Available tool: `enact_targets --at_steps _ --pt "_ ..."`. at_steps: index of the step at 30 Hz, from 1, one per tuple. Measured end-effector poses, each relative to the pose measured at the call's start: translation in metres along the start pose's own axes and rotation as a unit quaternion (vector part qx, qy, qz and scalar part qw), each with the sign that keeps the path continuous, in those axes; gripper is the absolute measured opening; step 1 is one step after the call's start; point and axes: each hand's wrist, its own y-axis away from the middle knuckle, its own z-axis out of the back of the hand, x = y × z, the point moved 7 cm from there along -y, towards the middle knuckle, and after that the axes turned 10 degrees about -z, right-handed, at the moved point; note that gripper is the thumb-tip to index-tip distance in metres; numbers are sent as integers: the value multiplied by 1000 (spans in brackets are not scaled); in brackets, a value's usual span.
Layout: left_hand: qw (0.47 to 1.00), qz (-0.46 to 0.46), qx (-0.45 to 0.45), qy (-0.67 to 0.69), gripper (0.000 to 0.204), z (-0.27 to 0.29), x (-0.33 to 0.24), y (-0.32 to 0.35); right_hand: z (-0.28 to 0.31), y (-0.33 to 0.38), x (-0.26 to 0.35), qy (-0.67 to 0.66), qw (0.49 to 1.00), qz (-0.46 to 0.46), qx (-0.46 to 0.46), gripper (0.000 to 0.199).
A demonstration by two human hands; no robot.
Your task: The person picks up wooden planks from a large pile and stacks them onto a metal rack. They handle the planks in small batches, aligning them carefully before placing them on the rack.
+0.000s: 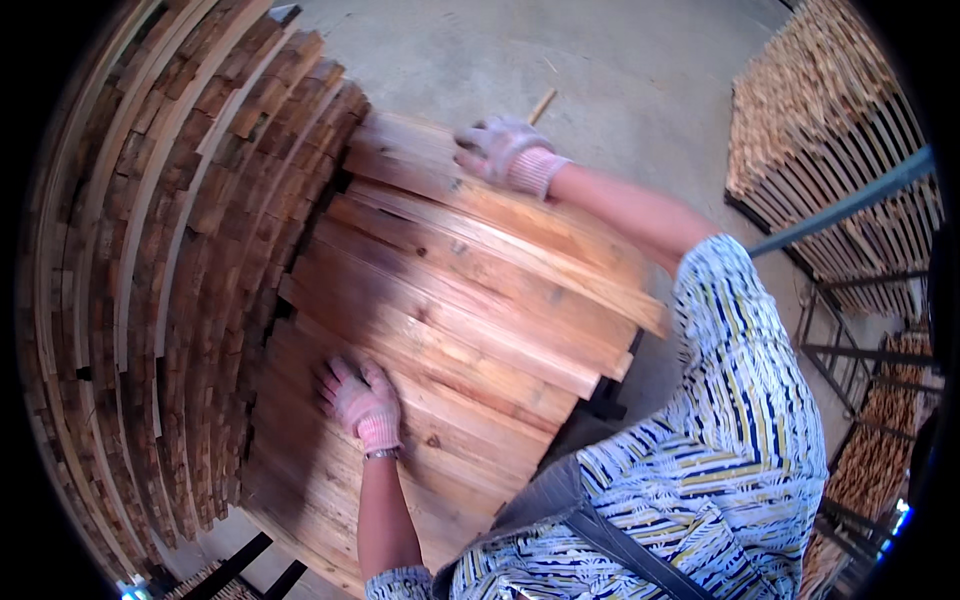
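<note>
Left hand [363, 402], lower centre, fingers spread, rests on wooden boards [470, 345]; right hand [505, 150], upper centre, blurred at the uppermost board [540, 225], grip indeterminable. Stacked planks [180, 260], left.

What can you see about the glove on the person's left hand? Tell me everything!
The glove on the left hand is pale pinkish and looks like knitted cloth, with a brighter pink cuff next to a thin band at the wrist. Its fingers are spread, a bit blurred and pointing forward. It is palm down and seems to rest on the wooden boards, toward their left side, near the tall stack of wood.
</note>
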Motion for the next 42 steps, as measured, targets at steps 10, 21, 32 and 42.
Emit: enact_targets --at_steps 10,21,32,42 --pt "999 -10 -9 50 77 5 -5 0 26 204 -144 -220 882 -151 -389 54" --pt "999 -30 -34 20 75 3 -10 -5 -51 319 -143 -607 722 -328 -47 46" --pt "999 -15 -44 21 69 8 -6 2 -71 322 -147 -640 692 -313 -119 45" --pt "1000 -10 -7 1 69 3 -12 3 -118 297 -150 -612 674 -376 -176 61"
